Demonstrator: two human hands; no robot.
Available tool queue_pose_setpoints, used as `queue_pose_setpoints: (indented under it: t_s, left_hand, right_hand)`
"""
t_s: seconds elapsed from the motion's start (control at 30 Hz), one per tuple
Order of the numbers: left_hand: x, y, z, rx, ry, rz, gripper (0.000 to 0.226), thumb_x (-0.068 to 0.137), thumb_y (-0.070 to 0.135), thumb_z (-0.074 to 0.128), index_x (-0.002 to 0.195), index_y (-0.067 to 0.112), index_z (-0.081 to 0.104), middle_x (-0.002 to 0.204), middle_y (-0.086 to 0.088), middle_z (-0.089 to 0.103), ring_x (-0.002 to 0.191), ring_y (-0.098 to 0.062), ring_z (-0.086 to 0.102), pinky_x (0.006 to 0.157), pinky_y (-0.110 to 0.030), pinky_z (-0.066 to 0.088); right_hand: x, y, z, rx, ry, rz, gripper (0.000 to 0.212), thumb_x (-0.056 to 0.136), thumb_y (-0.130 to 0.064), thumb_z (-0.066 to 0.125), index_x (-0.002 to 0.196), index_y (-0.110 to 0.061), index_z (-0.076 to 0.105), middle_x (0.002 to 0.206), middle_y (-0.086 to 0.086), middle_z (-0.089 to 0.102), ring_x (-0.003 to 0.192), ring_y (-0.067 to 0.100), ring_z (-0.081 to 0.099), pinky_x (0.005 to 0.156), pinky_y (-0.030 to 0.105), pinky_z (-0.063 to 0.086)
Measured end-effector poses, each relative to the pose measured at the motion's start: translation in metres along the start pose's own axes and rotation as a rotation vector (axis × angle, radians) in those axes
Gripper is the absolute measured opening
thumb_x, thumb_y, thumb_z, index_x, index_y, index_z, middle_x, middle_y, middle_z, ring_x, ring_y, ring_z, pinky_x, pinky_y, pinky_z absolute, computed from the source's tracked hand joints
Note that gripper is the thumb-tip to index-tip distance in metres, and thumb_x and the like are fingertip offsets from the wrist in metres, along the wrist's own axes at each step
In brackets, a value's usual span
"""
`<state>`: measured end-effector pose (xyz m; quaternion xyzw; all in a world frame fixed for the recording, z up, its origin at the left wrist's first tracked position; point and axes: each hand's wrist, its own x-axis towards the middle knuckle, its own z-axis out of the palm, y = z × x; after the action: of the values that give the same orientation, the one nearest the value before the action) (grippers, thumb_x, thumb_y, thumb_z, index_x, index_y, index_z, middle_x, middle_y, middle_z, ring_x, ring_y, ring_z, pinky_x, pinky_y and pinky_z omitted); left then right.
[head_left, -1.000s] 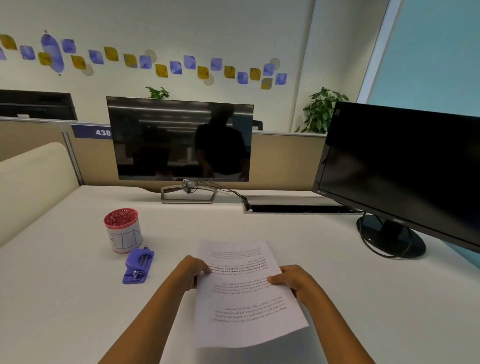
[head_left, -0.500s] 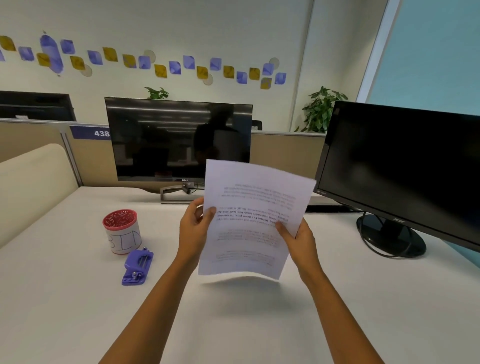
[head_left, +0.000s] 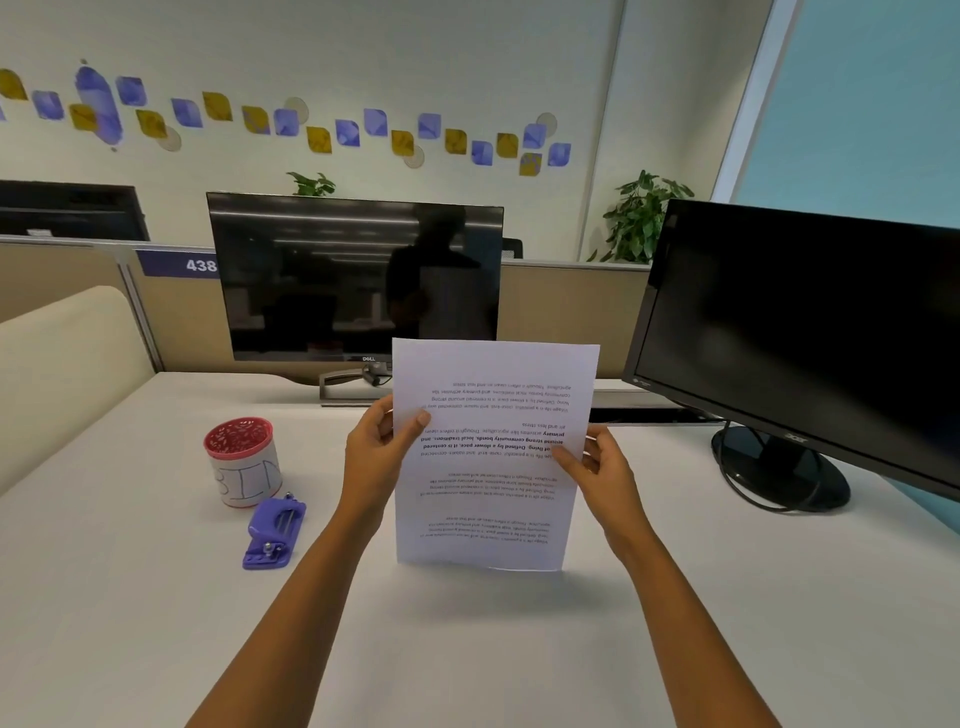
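A white printed sheet of paper (head_left: 493, 467) stands upright above the white desk (head_left: 156, 597), its text upside down to me and its lower edge close to the desktop. My left hand (head_left: 376, 457) pinches the sheet's left edge, thumb on the front. At the right edge my right hand (head_left: 597, 473) pinches it the same way, thumb over the printed lines.
A red-rimmed white cup marked BIN (head_left: 241, 462) and a purple hole punch (head_left: 274, 532) sit to the left of my left arm. A Dell monitor (head_left: 353, 280) stands behind the paper and a second black monitor (head_left: 810, 332) stands at the right. Partition walls edge the desk.
The sheet went from lying flat on the desk to being lifted in both hands; since half a second ago it has come down and straightened to upright.
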<state>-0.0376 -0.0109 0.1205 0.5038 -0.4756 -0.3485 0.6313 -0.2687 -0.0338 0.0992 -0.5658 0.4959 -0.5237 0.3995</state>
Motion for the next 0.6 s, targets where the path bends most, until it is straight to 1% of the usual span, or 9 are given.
queue_pose_setpoints:
  t_s: [0.07,0.13,0.2,0.27,0.33,0.4,0.47,0.53,0.6]
  left_hand:
    - [0.000,-0.004,-0.001,-0.009,-0.004,-0.040,0.040,0.085,0.025,0.062,0.122,0.016,0.052,0.112,-0.002,0.064,0.092,-0.023,0.065,0.064,-0.022,0.053]
    - [0.000,-0.007,-0.002,-0.038,-0.020,-0.068,0.033,0.085,0.024,0.061,0.117,0.017,0.055,0.106,-0.004,0.067,0.085,-0.020,0.066,0.058,-0.019,0.053]
    - [-0.001,-0.008,-0.001,-0.078,-0.025,-0.072,0.022,0.087,0.021,0.059,0.109,0.016,0.060,0.098,-0.003,0.069,0.077,-0.018,0.067,0.051,-0.016,0.053]
    - [-0.001,-0.006,-0.001,-0.149,0.001,-0.084,0.014,0.088,0.018,0.058,0.101,0.015,0.062,0.092,-0.001,0.070,0.069,-0.014,0.069,0.051,-0.017,0.054]
    - [-0.001,-0.004,-0.002,-0.261,0.050,-0.119,0.014,0.088,0.017,0.058,0.100,0.012,0.062,0.090,-0.002,0.069,0.062,-0.011,0.070,0.055,-0.022,0.057]
    - [0.001,-0.001,-0.004,-0.396,0.109,-0.172,0.015,0.089,0.017,0.057,0.102,0.012,0.060,0.092,-0.002,0.068,0.069,-0.014,0.069,0.061,-0.030,0.059]
    - [0.003,0.001,-0.008,-0.573,0.160,-0.225,0.015,0.089,0.014,0.055,0.104,0.014,0.059,0.096,0.000,0.067,0.081,-0.019,0.066,0.063,-0.033,0.060]
    - [0.006,0.000,-0.010,-0.733,0.194,-0.255,0.018,0.090,0.011,0.054,0.107,0.013,0.057,0.099,0.000,0.066,0.086,-0.018,0.063,0.058,-0.028,0.060]
    - [0.006,-0.003,-0.006,-0.850,0.209,-0.270,0.023,0.090,0.010,0.052,0.114,0.012,0.055,0.103,-0.001,0.065,0.090,-0.016,0.062,0.055,-0.023,0.058]
  right_hand:
    - [-0.001,0.005,-0.001,-0.016,-0.021,0.008,0.031,0.088,-0.025,0.060,0.116,-0.024,0.047,0.114,-0.004,0.058,0.101,0.018,0.058,0.075,0.025,0.050]
    - [-0.001,0.008,-0.002,-0.022,-0.030,0.002,0.023,0.090,-0.021,0.058,0.111,-0.023,0.050,0.111,-0.001,0.061,0.100,0.020,0.061,0.070,0.019,0.051]
    - [0.000,0.008,-0.001,-0.027,-0.022,0.001,0.019,0.090,-0.020,0.058,0.108,-0.022,0.052,0.108,-0.001,0.062,0.096,0.018,0.062,0.066,0.016,0.051]
    - [0.003,0.009,-0.003,-0.025,-0.008,0.015,0.021,0.089,-0.022,0.060,0.109,-0.022,0.053,0.108,0.000,0.063,0.096,0.019,0.062,0.071,0.021,0.053]
    - [0.006,0.014,-0.009,-0.013,0.000,0.041,0.023,0.087,-0.024,0.063,0.108,-0.023,0.054,0.108,0.000,0.064,0.100,0.022,0.063,0.078,0.028,0.055]
    - [0.005,0.022,-0.017,0.013,-0.013,0.080,0.021,0.084,-0.025,0.066,0.103,-0.027,0.056,0.105,-0.001,0.065,0.103,0.024,0.063,0.080,0.028,0.054]
    - [0.002,0.030,-0.023,0.056,-0.029,0.139,0.027,0.082,-0.024,0.068,0.106,-0.026,0.055,0.108,0.002,0.065,0.103,0.025,0.063,0.079,0.026,0.054]
    - [-0.001,0.034,-0.024,0.158,-0.027,0.197,0.037,0.083,-0.021,0.067,0.116,-0.020,0.051,0.115,0.009,0.065,0.102,0.025,0.064,0.080,0.026,0.053]
    - [-0.005,0.034,-0.018,0.361,-0.045,0.256,0.042,0.082,-0.017,0.067,0.120,-0.017,0.050,0.114,0.010,0.066,0.099,0.024,0.065,0.080,0.028,0.054]
